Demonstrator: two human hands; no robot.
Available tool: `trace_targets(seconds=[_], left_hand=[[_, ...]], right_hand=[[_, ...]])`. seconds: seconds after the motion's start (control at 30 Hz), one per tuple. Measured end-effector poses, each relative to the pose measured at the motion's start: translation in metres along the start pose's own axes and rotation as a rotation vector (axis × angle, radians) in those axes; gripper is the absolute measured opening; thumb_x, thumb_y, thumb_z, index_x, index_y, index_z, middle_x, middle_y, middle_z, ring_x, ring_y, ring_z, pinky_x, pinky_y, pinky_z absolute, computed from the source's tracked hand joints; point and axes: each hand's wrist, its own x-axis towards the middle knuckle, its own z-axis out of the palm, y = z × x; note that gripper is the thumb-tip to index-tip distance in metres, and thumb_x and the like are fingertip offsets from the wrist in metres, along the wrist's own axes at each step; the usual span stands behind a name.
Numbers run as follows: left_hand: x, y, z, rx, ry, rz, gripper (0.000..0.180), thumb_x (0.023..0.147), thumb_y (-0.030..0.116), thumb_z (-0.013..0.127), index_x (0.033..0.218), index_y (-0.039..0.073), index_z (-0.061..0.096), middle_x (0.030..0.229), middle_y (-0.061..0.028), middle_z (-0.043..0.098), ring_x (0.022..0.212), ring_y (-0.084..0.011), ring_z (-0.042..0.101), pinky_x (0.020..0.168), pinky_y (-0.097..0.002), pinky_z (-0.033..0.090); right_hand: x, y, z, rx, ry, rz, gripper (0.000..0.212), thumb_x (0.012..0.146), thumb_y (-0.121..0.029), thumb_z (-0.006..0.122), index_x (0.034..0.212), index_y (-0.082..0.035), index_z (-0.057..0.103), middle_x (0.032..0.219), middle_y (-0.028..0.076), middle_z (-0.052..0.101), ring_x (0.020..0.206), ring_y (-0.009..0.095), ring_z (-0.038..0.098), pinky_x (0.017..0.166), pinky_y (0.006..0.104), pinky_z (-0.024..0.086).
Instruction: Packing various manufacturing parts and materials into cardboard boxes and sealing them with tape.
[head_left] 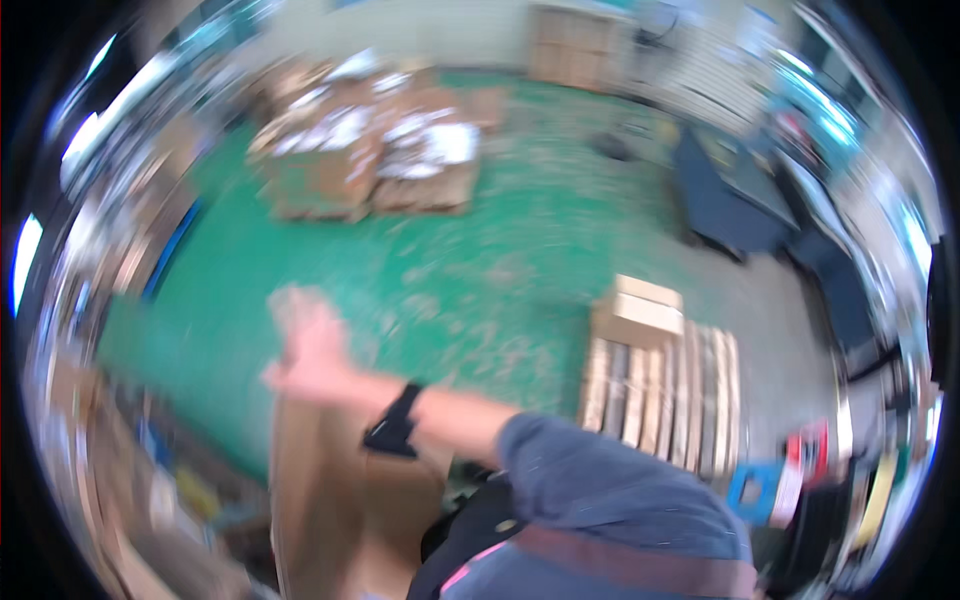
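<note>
Across the lower middle reaches my right arm, in a grey-blue sleeve with a black wristband (393,425). My right hand (312,350) is blurred by motion. Its fingers look stretched out and the thumb stands apart, with nothing visible between them. It is over the top end of a tall brown cardboard piece or box (320,490); whether they touch I cannot tell. My left hand is not in view.
One closed cardboard box (643,312) sits on a wooden slatted pallet (665,400) to the right. Farther off, stacked cartons (325,180) stand on the green floor (540,200). Dark grey panels (735,200) are at the far right. A blue bin (755,490) lies near the lower right.
</note>
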Motion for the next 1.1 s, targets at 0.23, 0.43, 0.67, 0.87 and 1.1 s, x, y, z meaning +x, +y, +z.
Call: trace_targets(seconds=[0.23,0.43,0.67,0.87,1.1], left_hand=[[0.04,-0.037,-0.032,0.461,0.422,0.033,0.047,0.093,0.048,0.045,0.112,0.005,0.05,0.105,-0.0259,0.045,0.095,-0.0396,0.041,0.081,-0.0509,0.036],[0.071,-0.001,-0.024,0.752,0.855,-0.109,0.085,0.087,0.07,0.042,0.145,0.008,0.033,0.145,-0.0309,0.031,0.135,-0.0517,0.025,0.106,-0.065,0.017],[0.087,0.0,-0.014,0.692,0.732,-0.083,0.086,0.087,0.07,0.041,0.146,0.008,0.031,0.146,-0.0303,0.029,0.135,-0.0525,0.023,0.106,-0.0652,0.017],[0.129,0.026,0.01,0.647,0.625,0.004,0.087,0.087,0.07,0.041,0.147,0.008,0.03,0.147,-0.0298,0.028,0.135,-0.0533,0.021,0.106,-0.0654,0.016],[0.146,0.026,0.025,0.633,0.494,0.039,0.088,0.087,0.07,0.041,0.148,0.008,0.028,0.149,-0.0292,0.026,0.135,-0.0541,0.02,0.106,-0.0655,0.016]], right_hand=[[0.034,-0.027,-0.07,-0.329,-0.9,-0.418,0.061,0.077,-0.069,0.057,0.079,-0.011,0.074,0.077,0.009,0.069,0.092,0.032,0.065,0.091,0.0537,0.046],[0.041,-0.014,-0.068,-0.367,-1.331,-0.402,0.076,0.076,-0.075,0.055,0.097,-0.004,0.072,0.096,0.016,0.07,0.095,0.035,0.065,0.082,0.0462,0.052],[0.009,-0.039,-0.102,-0.357,-1.881,-0.038,0.097,0.073,-0.08,0.054,0.127,0.001,0.055,0.123,0.018,0.059,0.115,0.033,0.055,0.094,0.0445,0.047],[0.01,-0.015,-0.087,-0.284,-1.817,-0.137,0.095,0.075,-0.079,0.053,0.12,0.005,0.058,0.113,0.019,0.063,0.1,0.033,0.063,0.088,0.0413,0.053],[-0.01,-0.035,-0.091,-0.661,-1.65,-0.605,0.047,0.091,-0.035,0.048,0.113,0.005,0.061,0.104,0.019,0.065,0.092,0.032,0.063,0.08,0.0418,0.054]])
